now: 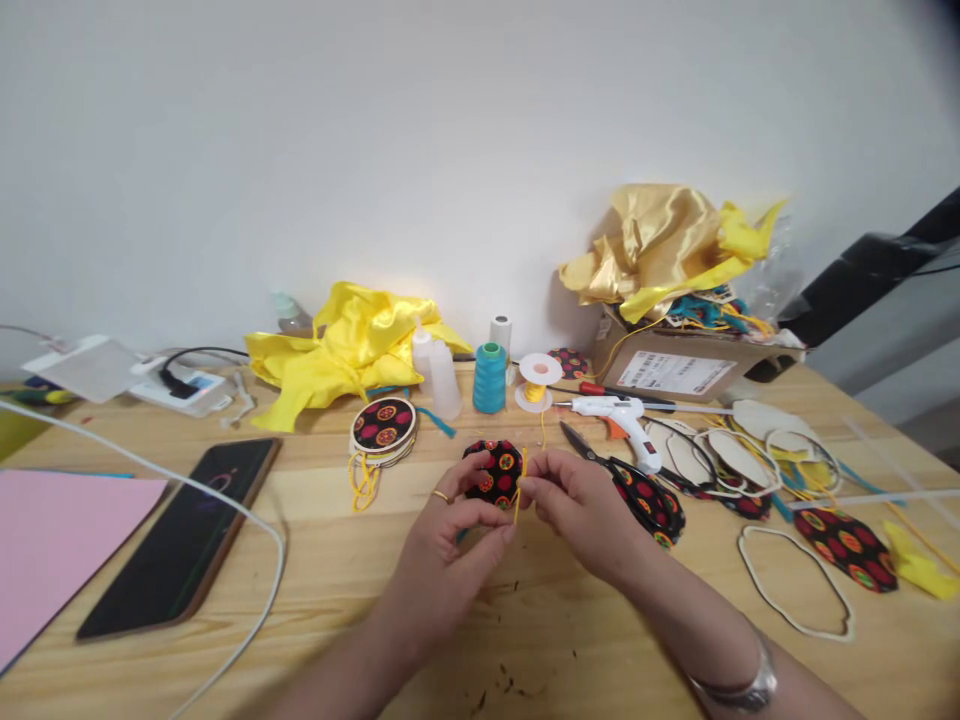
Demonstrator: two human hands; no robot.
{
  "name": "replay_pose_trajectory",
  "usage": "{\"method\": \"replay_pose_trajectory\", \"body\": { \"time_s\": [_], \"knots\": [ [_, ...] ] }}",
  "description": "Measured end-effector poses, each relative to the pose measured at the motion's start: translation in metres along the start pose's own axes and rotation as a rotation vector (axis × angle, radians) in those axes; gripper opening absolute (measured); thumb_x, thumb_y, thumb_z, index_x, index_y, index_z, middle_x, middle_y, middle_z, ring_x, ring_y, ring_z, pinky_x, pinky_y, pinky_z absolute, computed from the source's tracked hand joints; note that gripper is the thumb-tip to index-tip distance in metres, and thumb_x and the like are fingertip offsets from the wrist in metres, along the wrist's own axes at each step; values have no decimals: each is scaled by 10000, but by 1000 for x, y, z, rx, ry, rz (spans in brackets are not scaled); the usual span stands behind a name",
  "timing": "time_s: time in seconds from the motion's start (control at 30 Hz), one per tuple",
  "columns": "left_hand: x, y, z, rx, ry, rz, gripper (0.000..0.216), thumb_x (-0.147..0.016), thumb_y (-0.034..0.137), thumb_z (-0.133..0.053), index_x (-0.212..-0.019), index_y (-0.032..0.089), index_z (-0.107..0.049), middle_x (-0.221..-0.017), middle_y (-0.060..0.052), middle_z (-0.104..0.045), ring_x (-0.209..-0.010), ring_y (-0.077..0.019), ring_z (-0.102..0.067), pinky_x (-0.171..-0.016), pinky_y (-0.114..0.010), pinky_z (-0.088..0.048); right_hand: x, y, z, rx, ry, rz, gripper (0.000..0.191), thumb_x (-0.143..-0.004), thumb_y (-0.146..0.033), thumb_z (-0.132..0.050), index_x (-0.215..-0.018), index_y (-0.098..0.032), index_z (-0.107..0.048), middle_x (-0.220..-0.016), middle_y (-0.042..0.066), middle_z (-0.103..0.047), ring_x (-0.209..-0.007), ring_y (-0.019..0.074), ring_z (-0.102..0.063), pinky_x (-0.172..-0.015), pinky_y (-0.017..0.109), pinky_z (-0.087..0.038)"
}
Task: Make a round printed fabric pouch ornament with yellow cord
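My left hand [450, 530], with a gold ring on one finger, is closed on a small black fabric piece [495, 470] printed with red and orange circles, just above the wooden table [360, 560]. My right hand [577, 500] pinches a yellow cord [517, 495] at the right edge of that piece. The cord hangs down between my hands. A silver bracelet shows on my right wrist.
Black-handled scissors [600, 462] and a white glue gun [622, 415] lie right of my hands. A stack of patterned discs [384, 428], teal thread spool [489, 378], yellow cloth [345, 350], cardboard box [675, 365], phone [187, 535] and white cable [255, 520] surround them.
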State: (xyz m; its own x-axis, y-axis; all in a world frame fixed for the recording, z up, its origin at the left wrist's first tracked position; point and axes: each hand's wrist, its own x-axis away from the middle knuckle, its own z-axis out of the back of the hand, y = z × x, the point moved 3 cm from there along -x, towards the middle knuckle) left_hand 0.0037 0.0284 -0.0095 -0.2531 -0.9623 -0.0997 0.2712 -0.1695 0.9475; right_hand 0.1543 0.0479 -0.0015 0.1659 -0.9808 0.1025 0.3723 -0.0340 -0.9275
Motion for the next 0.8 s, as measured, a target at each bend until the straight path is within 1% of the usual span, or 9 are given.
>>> {"method": "replay_pose_trajectory", "body": {
  "time_s": [0.1,0.17,0.3,0.37,0.43,0.53,0.63,0.7,0.8],
  "knots": [
    [2,-1,-4,-25,-25,-13,116,-746,196,-579,-706,210,-687,-1336,-68,-400,-1226,-255,-371,-1018,-412,-282,1,3,-6,-267,-75,-83,131,-781,-274,-499,-687,-184,-486,-491,-74,-367,-436,65,-306,-436,210,-238],
    [2,0,-6,-4,-40,5,115,-738,194,-587,-681,207,-686,-1328,-73,-413,-1206,-253,-403,-1007,-404,-302,2,2,-10,-403,-125,-125,130,-768,-274,-510,-686,-179,-476,-483,-79,-365,-424,57,-286,-421,203,-219],
    [0,3,-7,17,-74,52,122,-730,172,-590,-657,206,-682,-1247,-78,-492,-1172,-240,-447,-982,-368,-334,5,-3,-13,-509,-191,-131,140,-761,-265,-515,-674,-164,-473,-557,-40,-488,-434,42,-306,-424,194,-224],
    [-1,4,-6,18,-81,74,116,-730,172,-593,-651,205,-671,-1172,-83,-544,-1205,-245,-408,-975,-358,-332,6,-3,-12,-497,-189,-131,133,-757,-254,-520,-673,-165,-468,-577,-34,-502,-445,42,-325,-431,190,-236],
    [0,4,-6,91,-83,103,84,-737,187,-596,-671,200,-647,-1111,-87,-569,-1206,-245,-398,-947,-344,-354,6,-1,-11,-449,-171,-136,130,-751,-243,-524,-663,-167,-468,-549,-47,-466,-448,44,-329,-432,189,-235],
    [2,4,-6,337,-89,163,8,-759,207,-585,-764,201,-583,-1097,-73,-564,-1045,-214,-525,-851,-322,-420,5,0,-11,-377,-165,-135,136,-752,-245,-514,-646,-166,-478,-521,-54,-433,-443,49,-325,-426,192,-232],
    [3,4,-8,496,-110,235,146,-778,223,-569,-922,216,-544,-976,-52,-616,-866,-178,-589,-771,-303,-445,4,0,-11,-302,-145,-120,115,-741,-233,-513,-650,-165,-495,-510,-54,-429,-447,57,-339,-429,194,-252],
    [2,4,-7,473,-95,265,215,-773,232,-576,-986,206,-555,-891,-42,-645,-854,-177,-588,-756,-282,-441,3,-1,-10,-242,-119,-97,103,-732,-226,-521,-650,-165,-505,-507,-55,-427,-458,62,-350,-436,193,-266],
    [-1,5,-4,342,-34,260,189,-758,238,-589,-936,189,-627,-889,-31,-668,-852,-168,-579,-761,-250,-427,3,-1,-9,-166,-101,-60,110,-739,-239,-528,-660,-163,-526,-534,-44,-456,-488,69,-371,-453,194,-286]
  ]
}}
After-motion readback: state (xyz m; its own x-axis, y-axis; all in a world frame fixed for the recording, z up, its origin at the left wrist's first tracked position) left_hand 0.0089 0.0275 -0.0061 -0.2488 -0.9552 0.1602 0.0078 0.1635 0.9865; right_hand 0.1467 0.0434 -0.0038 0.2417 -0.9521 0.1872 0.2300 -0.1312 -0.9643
